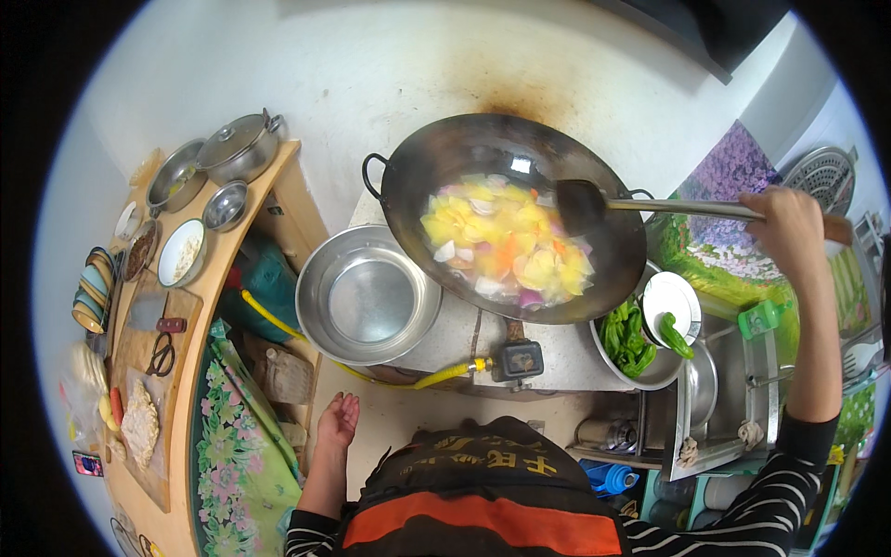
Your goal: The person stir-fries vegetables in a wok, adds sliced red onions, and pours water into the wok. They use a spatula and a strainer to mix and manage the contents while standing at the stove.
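My right hand (786,230) grips the handle of a long cooking ladle (668,206) out to the right. The ladle's dark bowl (581,207) is over the right part of a large black wok (487,139), at the edge of the food. Yellow slices, probably potato (508,230), lie in it with orange slices and pieces of onion (530,298), under some steam. My left hand (340,419) is held low in front of the stove, palm up, with nothing in it. An empty metal basin (370,303) stands left of the wok, nearest that hand.
Right of the wok, green peppers (626,338) and a white plate (670,306) rest in a metal bowl beside the sink (731,369). The left counter (202,334) carries pots, bowls, a cleaver (156,317) and scissors (161,355). A yellow gas hose (431,378) runs along the stove front.
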Demonstrator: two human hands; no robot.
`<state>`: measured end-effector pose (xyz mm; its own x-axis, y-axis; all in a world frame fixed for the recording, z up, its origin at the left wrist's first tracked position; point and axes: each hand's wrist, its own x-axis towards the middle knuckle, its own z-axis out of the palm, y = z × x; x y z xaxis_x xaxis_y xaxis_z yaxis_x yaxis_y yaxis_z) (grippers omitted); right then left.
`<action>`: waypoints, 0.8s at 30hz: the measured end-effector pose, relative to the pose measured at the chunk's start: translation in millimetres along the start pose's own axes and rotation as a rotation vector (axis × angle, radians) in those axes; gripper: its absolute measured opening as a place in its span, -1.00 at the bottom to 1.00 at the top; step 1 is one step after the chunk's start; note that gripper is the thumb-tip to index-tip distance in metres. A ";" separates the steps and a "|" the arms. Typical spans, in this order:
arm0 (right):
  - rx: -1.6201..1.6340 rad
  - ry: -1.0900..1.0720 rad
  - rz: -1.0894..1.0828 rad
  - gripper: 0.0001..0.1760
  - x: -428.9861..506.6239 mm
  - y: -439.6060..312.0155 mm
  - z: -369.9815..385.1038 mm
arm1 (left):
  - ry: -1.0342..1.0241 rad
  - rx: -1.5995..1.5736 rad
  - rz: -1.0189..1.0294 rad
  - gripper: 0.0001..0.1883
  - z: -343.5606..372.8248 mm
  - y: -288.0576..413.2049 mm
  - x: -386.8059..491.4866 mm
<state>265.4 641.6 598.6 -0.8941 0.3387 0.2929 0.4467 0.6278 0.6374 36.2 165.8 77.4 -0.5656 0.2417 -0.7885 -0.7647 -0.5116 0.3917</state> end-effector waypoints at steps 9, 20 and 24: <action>-0.016 -0.321 -0.095 -0.75 66.8 -30.6 -10.9 | -0.014 -0.007 -0.014 -0.66 -1.1 -6.0 1.7; 0.115 -0.668 0.067 -0.71 86.4 2.4 -61.6 | -0.022 -0.023 -0.016 -0.61 -10.7 -6.3 11.4; 0.295 -0.981 0.127 -0.72 99.9 -14.8 -77.1 | 0.001 -0.034 -0.013 -0.60 -13.1 -3.1 7.9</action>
<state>167.1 612.1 673.4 -0.4799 0.7539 -0.4488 0.6441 0.6500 0.4032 38.1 158.5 63.8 -0.5557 0.2479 -0.7936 -0.7611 -0.5359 0.3655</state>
